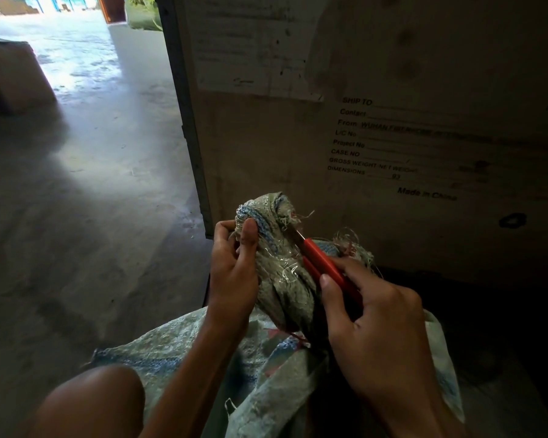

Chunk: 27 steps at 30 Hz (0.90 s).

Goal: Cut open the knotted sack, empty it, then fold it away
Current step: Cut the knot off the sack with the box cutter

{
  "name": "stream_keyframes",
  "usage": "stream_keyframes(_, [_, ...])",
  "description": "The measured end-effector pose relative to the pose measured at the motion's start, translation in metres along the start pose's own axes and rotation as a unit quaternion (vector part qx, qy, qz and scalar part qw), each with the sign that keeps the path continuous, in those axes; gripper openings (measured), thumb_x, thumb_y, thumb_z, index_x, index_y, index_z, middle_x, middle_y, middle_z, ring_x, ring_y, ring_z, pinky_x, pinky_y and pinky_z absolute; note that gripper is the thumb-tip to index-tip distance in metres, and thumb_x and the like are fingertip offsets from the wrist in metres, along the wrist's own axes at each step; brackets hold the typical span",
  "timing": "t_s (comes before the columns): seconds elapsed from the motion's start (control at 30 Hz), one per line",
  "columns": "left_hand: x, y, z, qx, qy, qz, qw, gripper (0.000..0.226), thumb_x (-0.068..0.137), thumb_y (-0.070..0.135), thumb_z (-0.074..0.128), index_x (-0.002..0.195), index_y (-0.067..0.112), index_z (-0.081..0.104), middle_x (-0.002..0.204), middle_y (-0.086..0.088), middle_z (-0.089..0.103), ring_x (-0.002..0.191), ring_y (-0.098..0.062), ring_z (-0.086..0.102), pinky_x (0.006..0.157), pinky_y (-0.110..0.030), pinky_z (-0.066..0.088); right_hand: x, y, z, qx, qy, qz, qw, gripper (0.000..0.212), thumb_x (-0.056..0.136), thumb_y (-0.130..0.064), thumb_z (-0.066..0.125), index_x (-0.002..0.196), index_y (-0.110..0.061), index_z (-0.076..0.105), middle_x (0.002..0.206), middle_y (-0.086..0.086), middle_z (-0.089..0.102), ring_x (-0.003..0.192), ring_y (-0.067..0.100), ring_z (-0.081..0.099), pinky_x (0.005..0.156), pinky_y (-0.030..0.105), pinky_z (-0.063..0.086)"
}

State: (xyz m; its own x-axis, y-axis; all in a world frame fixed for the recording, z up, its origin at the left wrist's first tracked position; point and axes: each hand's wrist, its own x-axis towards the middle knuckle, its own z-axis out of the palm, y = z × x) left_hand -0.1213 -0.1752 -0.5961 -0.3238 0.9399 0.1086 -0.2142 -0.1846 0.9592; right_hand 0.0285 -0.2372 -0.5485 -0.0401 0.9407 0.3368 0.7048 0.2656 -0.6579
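Observation:
A woven plastic sack point(266, 358), pale with blue stripes, lies in front of me low in the head view. Its top is twisted into a thick knot point(276, 248) that stands upright between my hands. My left hand point(234, 263) grips the knot from the left, thumb pressed on its upper part. My right hand point(370, 311) holds a red-handled knife point(326, 263). The blade tip point(293, 232) touches the right side of the knot, beside frayed loose threads. The sack's contents are hidden.
A large wooden shipping crate point(377, 105) with printed labels stands directly behind the sack. Bare concrete floor point(92, 200) stretches to the left toward a bright doorway. A brown box point(10, 77) sits at the far left. My bare knee point(89, 403) is at lower left.

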Motion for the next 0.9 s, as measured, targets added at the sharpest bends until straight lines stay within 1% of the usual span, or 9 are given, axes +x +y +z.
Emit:
stream_keyframes(0.07, [0.0, 0.0, 0.0, 0.012, 0.006, 0.019, 1.0, 0.044, 0.088, 0.041, 0.052, 0.11, 0.003, 0.048, 0.09, -0.013, 0.066, 0.078, -0.021, 0.066, 0.066, -0.034, 0.059, 0.0, -0.001, 0.0, -0.003, -0.004, 0.005, 1.0, 0.032, 0.093, -0.036, 0.054, 0.123, -0.033, 0.067, 0.078, -0.023, 0.06, 0.068, -0.018, 0.056, 0.064, -0.004, 0.045])
stream_keyframes(0.13, [0.001, 0.0, -0.002, 0.042, 0.02, 0.049, 0.998, 0.039, 0.087, 0.04, 0.053, 0.105, 0.006, 0.048, 0.091, -0.017, 0.068, 0.079, -0.023, 0.068, 0.069, -0.042, 0.059, -0.001, -0.004, -0.002, -0.01, -0.022, 0.017, 1.0, 0.031, 0.094, -0.035, 0.055, 0.122, -0.035, 0.068, 0.076, -0.022, 0.062, 0.066, -0.017, 0.056, 0.064, -0.006, 0.041])
stream_keyframes(0.27, [0.004, -0.004, -0.009, 0.098, 0.059, 0.087, 0.99, 0.034, 0.087, 0.045, 0.057, 0.095, 0.013, 0.051, 0.087, -0.011, 0.069, 0.079, -0.022, 0.067, 0.071, -0.054, 0.057, -0.003, -0.006, -0.008, -0.05, -0.06, 0.022, 0.997, 0.028, 0.093, -0.039, 0.054, 0.118, -0.038, 0.068, 0.078, -0.015, 0.071, 0.062, -0.007, 0.056, 0.061, -0.003, 0.041])
stream_keyframes(0.37, [0.006, -0.004, -0.017, 0.106, 0.094, 0.086, 0.986, 0.041, 0.083, 0.059, 0.061, 0.087, 0.019, 0.053, 0.087, -0.023, 0.067, 0.074, -0.028, 0.063, 0.066, -0.059, 0.054, -0.005, -0.007, -0.009, -0.057, -0.115, 0.037, 0.991, 0.03, 0.096, -0.041, 0.05, 0.124, -0.041, 0.063, 0.08, -0.017, 0.065, 0.078, -0.003, 0.061, 0.071, 0.009, 0.049])
stream_keyframes(0.53, [0.009, -0.005, -0.023, 0.113, 0.137, 0.074, 0.981, 0.06, 0.079, 0.065, 0.065, 0.083, 0.007, 0.053, 0.083, -0.033, 0.064, 0.065, -0.028, 0.057, 0.059, -0.063, 0.05, -0.009, 0.002, -0.006, -0.074, -0.151, 0.04, 0.985, 0.035, 0.095, -0.049, 0.047, 0.127, -0.043, 0.056, 0.095, -0.011, 0.068, 0.092, 0.008, 0.063, 0.081, 0.029, 0.056])
stream_keyframes(0.63, [0.01, -0.005, -0.022, 0.108, 0.14, 0.051, 0.983, 0.051, 0.081, 0.061, 0.066, 0.082, 0.011, 0.056, 0.085, -0.032, 0.065, 0.067, -0.027, 0.057, 0.061, -0.059, 0.053, -0.006, 0.005, -0.017, -0.112, -0.158, 0.026, 0.981, 0.034, 0.094, -0.051, 0.048, 0.125, -0.044, 0.058, 0.09, -0.015, 0.066, 0.088, 0.005, 0.062, 0.079, 0.026, 0.053])
stream_keyframes(0.73, [0.012, -0.003, -0.022, 0.043, 0.104, -0.02, 0.993, 0.034, 0.092, 0.04, 0.061, 0.095, 0.006, 0.058, 0.08, -0.015, 0.068, 0.068, -0.022, 0.062, 0.064, -0.042, 0.056, -0.001, 0.006, -0.033, -0.076, -0.137, 0.035, 0.987, 0.032, 0.089, -0.052, 0.053, 0.118, -0.045, 0.066, 0.077, -0.019, 0.068, 0.067, -0.002, 0.063, 0.065, 0.018, 0.053])
stream_keyframes(0.83, [0.012, 0.0, -0.022, -0.025, 0.053, -0.08, 0.995, 0.035, 0.097, 0.034, 0.057, 0.109, 0.001, 0.056, 0.083, -0.007, 0.068, 0.068, -0.013, 0.066, 0.061, -0.029, 0.058, 0.001, 0.011, -0.041, 0.036, -0.065, 0.058, 0.996, 0.02, 0.082, -0.051, 0.059, 0.097, -0.046, 0.071, 0.077, -0.023, 0.071, 0.073, -0.007, 0.066, 0.062, 0.013, 0.055])
stream_keyframes(0.9, [0.008, 0.002, -0.019, -0.022, 0.009, -0.109, 0.994, 0.041, 0.098, 0.036, 0.054, 0.116, -0.001, 0.057, 0.089, -0.01, 0.066, 0.068, -0.011, 0.066, 0.057, -0.024, 0.057, 0.003, 0.014, -0.041, 0.08, 0.005, 0.052, 0.995, 0.015, 0.082, -0.049, 0.066, 0.096, -0.045, 0.07, 0.081, -0.02, 0.07, 0.078, -0.008, 0.065, 0.06, 0.008, 0.051])
